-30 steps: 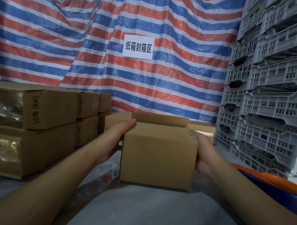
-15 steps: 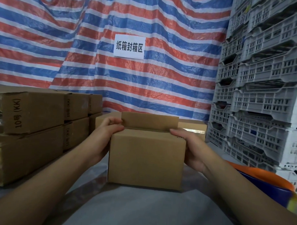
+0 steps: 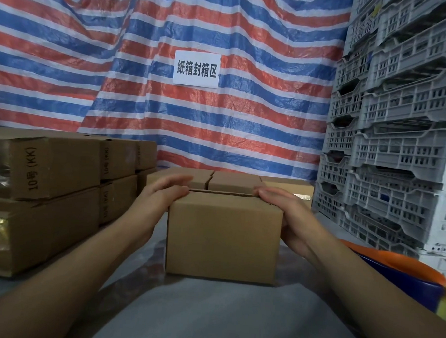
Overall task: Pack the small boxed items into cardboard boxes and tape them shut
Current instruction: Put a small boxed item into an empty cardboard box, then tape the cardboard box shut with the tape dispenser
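Observation:
A plain brown cardboard box (image 3: 224, 240) stands on the grey table in front of me. Its top flaps are folded down, with a seam showing on top. My left hand (image 3: 162, 194) lies over the box's top left edge, fingers straight and pressing the left flap. My right hand (image 3: 284, 210) rests on the top right corner, fingers flat on the right flap and palm against the side. The box's contents are hidden.
Stacked taped cartons (image 3: 44, 199) marked "10号 (KK)" fill the left side. More cartons (image 3: 287, 187) sit behind the box. Grey plastic crates (image 3: 396, 151) tower on the right. A blue and orange tub (image 3: 403, 276) sits at lower right. A striped tarp with a sign (image 3: 197, 69) hangs behind.
The upright back flap has been folded down. Both hands moved from the box's sides up onto its top edges, pressing the flaps flat.

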